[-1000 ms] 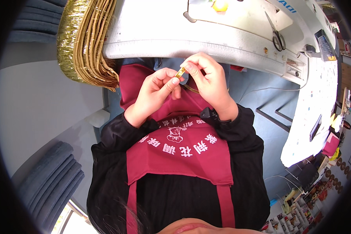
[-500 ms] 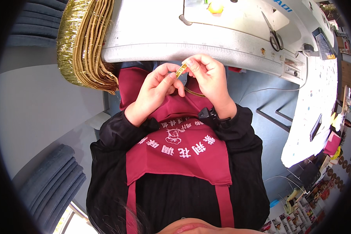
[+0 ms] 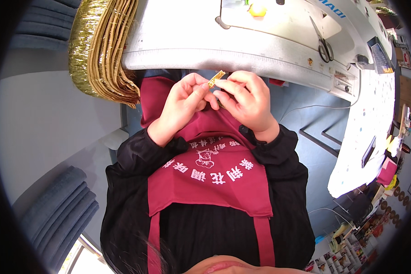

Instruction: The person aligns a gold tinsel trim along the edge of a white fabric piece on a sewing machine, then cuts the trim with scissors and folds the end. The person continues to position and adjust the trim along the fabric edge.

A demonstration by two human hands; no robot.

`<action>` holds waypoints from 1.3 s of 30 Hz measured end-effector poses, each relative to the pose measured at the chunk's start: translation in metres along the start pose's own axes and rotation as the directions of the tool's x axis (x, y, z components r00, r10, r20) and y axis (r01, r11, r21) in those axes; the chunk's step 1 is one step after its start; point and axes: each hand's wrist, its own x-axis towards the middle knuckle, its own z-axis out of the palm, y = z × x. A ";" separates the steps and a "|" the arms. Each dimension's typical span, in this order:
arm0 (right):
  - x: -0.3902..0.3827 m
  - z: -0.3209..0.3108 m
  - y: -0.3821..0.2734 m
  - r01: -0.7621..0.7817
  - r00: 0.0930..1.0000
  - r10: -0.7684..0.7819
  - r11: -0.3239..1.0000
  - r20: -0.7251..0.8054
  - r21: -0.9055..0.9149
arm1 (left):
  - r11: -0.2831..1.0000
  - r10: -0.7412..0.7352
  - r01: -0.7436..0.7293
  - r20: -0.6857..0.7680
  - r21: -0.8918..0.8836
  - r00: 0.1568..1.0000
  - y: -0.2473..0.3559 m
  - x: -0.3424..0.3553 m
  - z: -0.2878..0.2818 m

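My left hand (image 3: 183, 101) pinches a narrow glittery gold ribbon (image 3: 216, 78) between thumb and fingers. A short end of the ribbon sticks up out of the pinch, angled away to the right. Close on its right is my right hand (image 3: 252, 101), thumb and forefinger apart, with the forefinger's tip at the ribbon's edge. Part of the ribbon's lower length shows dimly between the hands; the rest is hidden. Both hands are over my lap and the dark red apron (image 3: 210, 192), just in front of the sewing machine table (image 3: 192, 57).
A thick stack of folded gold fabric (image 3: 102, 55) lies at the table's left end. Black scissors (image 3: 324, 49) and a small yellow object (image 3: 257, 10) rest on the machine bed. Folded blue-grey cloth (image 3: 61, 219) is at lower left. A white surface (image 3: 360, 137) stands at right.
My right thumb and forefinger have come off the ribbon's upper end and parted. The right hand has shifted slightly right and nearer. The left hand keeps its pinch.
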 end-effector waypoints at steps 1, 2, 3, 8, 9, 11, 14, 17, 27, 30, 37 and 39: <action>-0.001 0.001 0.000 0.015 1.000 -0.014 1.000 0.022 -0.024 | 1.000 -0.010 0.010 0.002 -0.018 1.000 0.000 0.000 0.000; -0.002 0.002 0.000 0.034 0.999 -0.032 0.998 0.030 -0.045 | 1.000 -0.016 0.017 0.014 -0.017 1.000 0.000 0.000 0.000; -0.002 0.002 0.001 0.053 0.998 -0.051 0.996 0.043 -0.067 | 0.999 -0.018 0.019 0.029 -0.027 0.999 0.000 -0.001 0.001; -0.004 0.002 0.002 0.076 0.996 -0.073 0.995 0.043 -0.071 | 0.999 -0.022 0.024 0.053 -0.046 0.998 0.000 -0.002 0.004; -0.004 0.002 0.002 0.061 0.998 -0.058 0.996 0.034 -0.067 | 0.999 -0.021 0.023 0.053 -0.032 0.998 0.000 -0.002 0.004; -0.004 0.004 0.002 0.004 1.000 -0.003 0.999 0.010 -0.041 | 1.000 -0.013 0.014 0.058 -0.007 0.998 0.001 -0.002 0.005; -0.005 0.003 0.001 -0.116 0.992 0.116 0.993 -0.039 0.015 | 1.000 -0.008 0.006 0.056 0.023 0.998 0.001 -0.002 0.005; -0.004 -0.005 0.002 -0.193 0.978 0.195 0.980 -0.076 0.041 | 0.999 -0.016 0.015 0.039 0.036 0.999 0.002 -0.002 0.005; 0.002 -0.012 0.002 -0.011 0.998 0.012 1.000 0.056 -0.005 | 0.999 -0.023 0.020 0.056 0.046 0.998 0.004 -0.004 0.008; 0.002 -0.010 0.002 -0.022 0.998 0.022 1.000 0.052 0.005 | 0.999 -0.006 0.004 0.061 0.037 0.998 0.004 -0.005 0.008; 0.001 -0.006 0.001 -0.065 0.995 0.063 0.997 0.073 0.029 | 0.998 -0.017 0.013 0.057 0.068 0.998 0.004 -0.006 0.009; 0.001 -0.005 0.001 -0.064 0.996 0.064 0.998 0.067 0.009 | 0.998 -0.030 0.027 0.056 0.053 0.998 0.005 -0.005 0.009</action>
